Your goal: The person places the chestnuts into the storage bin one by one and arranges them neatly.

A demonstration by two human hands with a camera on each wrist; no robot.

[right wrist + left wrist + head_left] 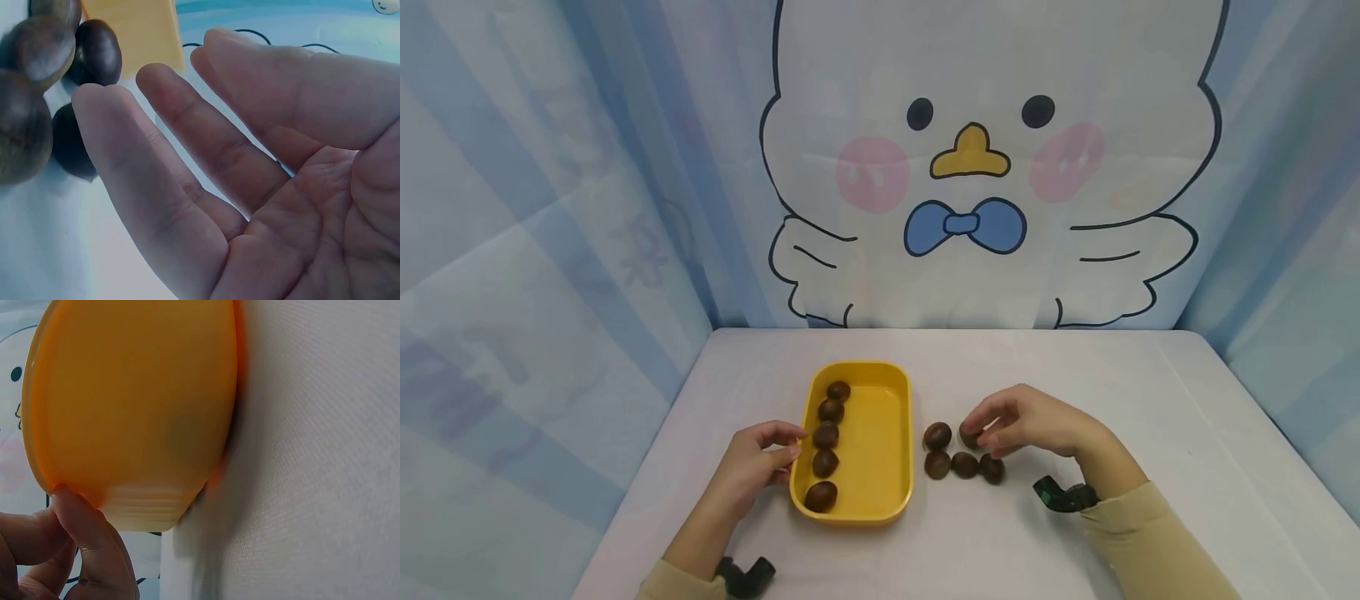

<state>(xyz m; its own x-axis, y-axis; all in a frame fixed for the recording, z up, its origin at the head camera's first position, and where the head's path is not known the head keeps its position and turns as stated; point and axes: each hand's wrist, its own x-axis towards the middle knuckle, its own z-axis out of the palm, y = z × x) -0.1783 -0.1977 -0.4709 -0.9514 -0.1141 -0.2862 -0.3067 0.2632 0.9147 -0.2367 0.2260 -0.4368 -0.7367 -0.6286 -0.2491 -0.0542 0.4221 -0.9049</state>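
A yellow tray (876, 442) rests on the table, with a column of several brown chestnuts (825, 435) along its left side. My left hand (751, 462) pinches the tray's left rim between thumb and fingers; the left wrist view shows the fingers at the tray's outer wall (137, 394). To the right of the tray lie several loose chestnuts (937, 465) in two short rows. Over the back row is my right hand (1037, 423), its fingertips at a chestnut (967, 437) they partly cover. In the right wrist view its fingers look fairly straight and apart, with nothing between them.
A pale cloth covers the table (1000, 550). Behind it hangs a curtain (970, 283) with a cartoon bird, and further blue-and-white curtains (550, 275) enclose the sides. Each wrist wears a black camera mount (1063, 495).
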